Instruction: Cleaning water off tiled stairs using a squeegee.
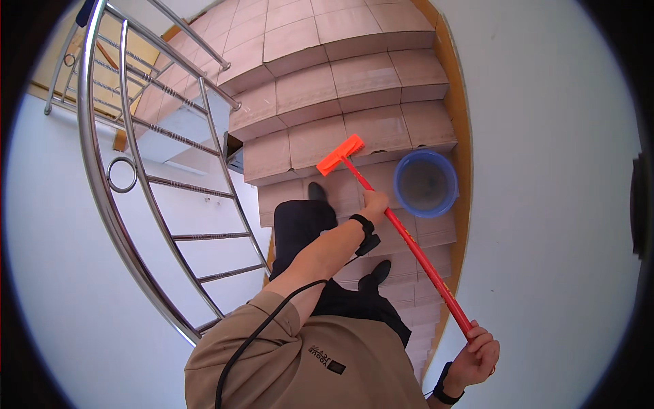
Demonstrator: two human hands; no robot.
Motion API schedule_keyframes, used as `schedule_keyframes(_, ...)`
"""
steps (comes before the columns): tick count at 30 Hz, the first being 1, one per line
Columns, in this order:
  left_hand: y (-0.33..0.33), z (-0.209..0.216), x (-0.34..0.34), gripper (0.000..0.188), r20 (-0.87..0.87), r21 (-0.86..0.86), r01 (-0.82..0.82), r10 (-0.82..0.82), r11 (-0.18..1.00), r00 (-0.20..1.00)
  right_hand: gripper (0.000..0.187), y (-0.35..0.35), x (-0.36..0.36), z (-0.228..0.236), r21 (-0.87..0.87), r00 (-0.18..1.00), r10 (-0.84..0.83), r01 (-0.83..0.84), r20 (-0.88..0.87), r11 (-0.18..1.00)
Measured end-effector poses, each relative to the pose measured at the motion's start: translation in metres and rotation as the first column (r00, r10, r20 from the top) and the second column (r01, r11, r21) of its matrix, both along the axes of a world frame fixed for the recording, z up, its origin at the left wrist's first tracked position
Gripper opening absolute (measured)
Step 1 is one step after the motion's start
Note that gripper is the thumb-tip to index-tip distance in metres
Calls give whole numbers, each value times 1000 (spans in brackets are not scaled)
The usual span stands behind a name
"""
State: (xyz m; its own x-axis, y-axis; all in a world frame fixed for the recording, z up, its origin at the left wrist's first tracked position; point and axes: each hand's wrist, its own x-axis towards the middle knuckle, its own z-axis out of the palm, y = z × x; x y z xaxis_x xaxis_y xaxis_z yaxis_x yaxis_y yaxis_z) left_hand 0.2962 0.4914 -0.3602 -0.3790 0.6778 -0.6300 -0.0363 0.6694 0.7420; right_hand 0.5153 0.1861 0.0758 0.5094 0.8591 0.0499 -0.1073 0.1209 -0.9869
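A long-handled scrub brush slants across the stairs, its orange head [340,155] over the edge of a tiled step and its red handle [426,264] running down to the right. My left hand [374,204] is closed round the handle a little below the head. Near the lower right, my right hand [477,356] grips the handle's other end. The brush head seems to touch the step, though I cannot tell how firmly. A blue bucket [400,178] with greyish water in it stands on a step to the right of my left hand, by the wall.
Pinkish tiled steps [368,73] rise ahead to a landing. A shiny metal railing [141,178] borders the left side. On the right is a white wall [545,170] with a brown skirting strip [464,150]. My feet, in dark shoes [317,191], are on the steps.
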Motion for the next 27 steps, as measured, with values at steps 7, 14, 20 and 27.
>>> schedule_keyframes(7, 37, -17, -142, 5, 346, 103, -268, 218, 958, 912, 26, 51, -30, -13, 97, 966, 206, -192, -156, 977)
schedule_keyframes(14, 61, 55, -184, 3, 105, 135, -272, 259, 953, 960, 25, 92, -83, -34, 7, 962, 225, -226, -158, 974)
schedule_keyframes(20, 82, 111, -235, 10, 56, 90, -249, 245, 964, 968, 24, 126, -123, -54, 60, 920, 344, -338, -187, 939)
schedule_keyframes(27, 79, 91, -228, 6, 10, 95, -266, 266, 959, 964, 24, 123, -107, -70, 28, 925, 279, -281, -259, 959)
